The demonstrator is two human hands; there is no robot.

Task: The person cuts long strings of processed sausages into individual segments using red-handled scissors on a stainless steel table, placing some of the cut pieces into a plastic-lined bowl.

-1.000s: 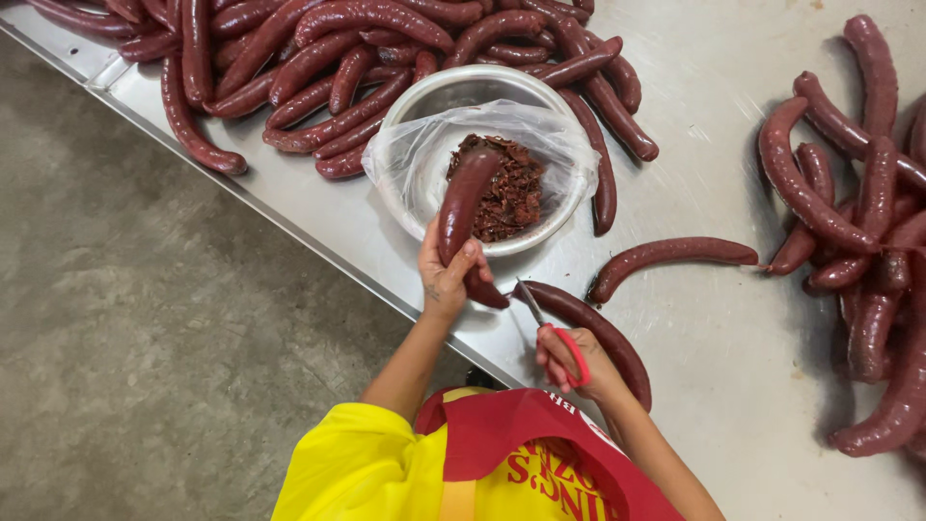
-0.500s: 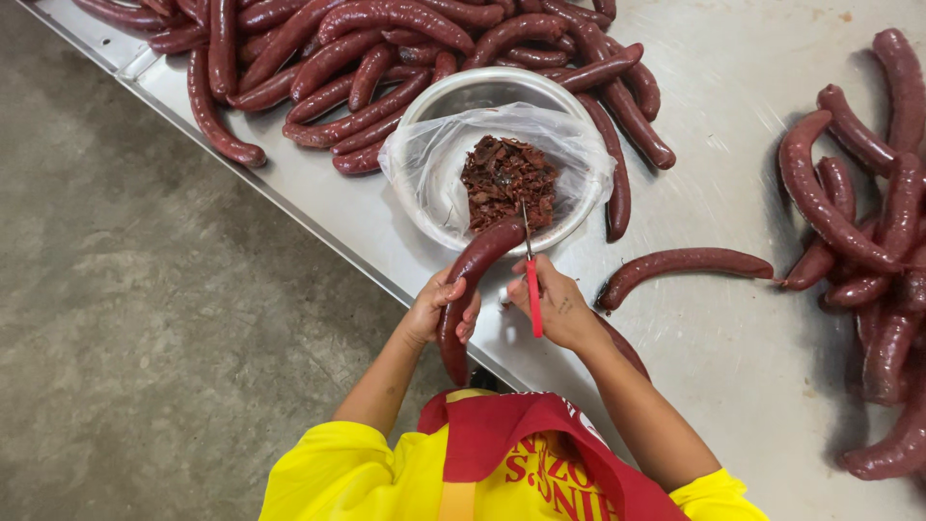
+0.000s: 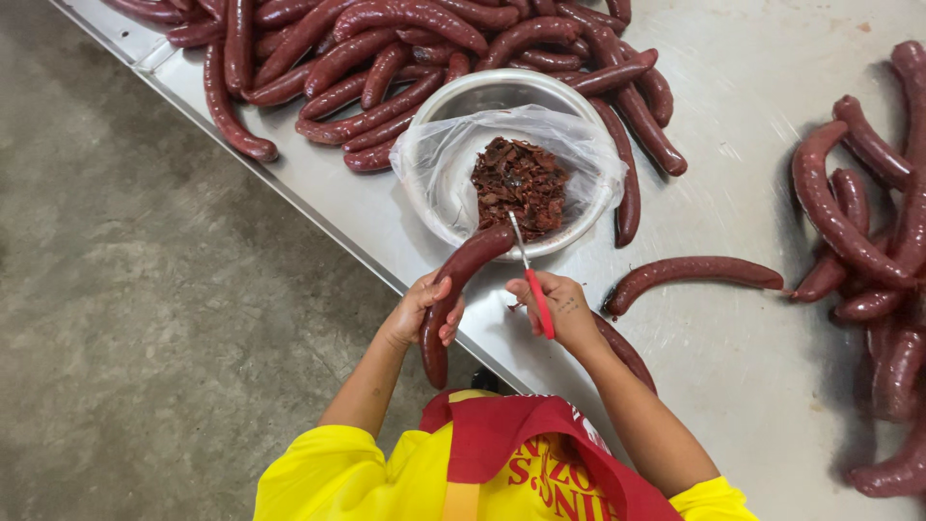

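The left hand [image 3: 422,314] clasps a smooth, dark red sausage [image 3: 461,289], its curved end lying over the rim of the bowl [image 3: 502,89]. The right hand [image 3: 558,307] grips red-handled scissors [image 3: 532,280], thin metal blades at the sausage tip. The round metal bowl, lined with crinkled clear plastic [image 3: 444,159], holds flaky brown scraps [image 3: 521,183]. Beyond, glossy sausages [image 3: 386,58] are heaped on the steel table [image 3: 752,367].
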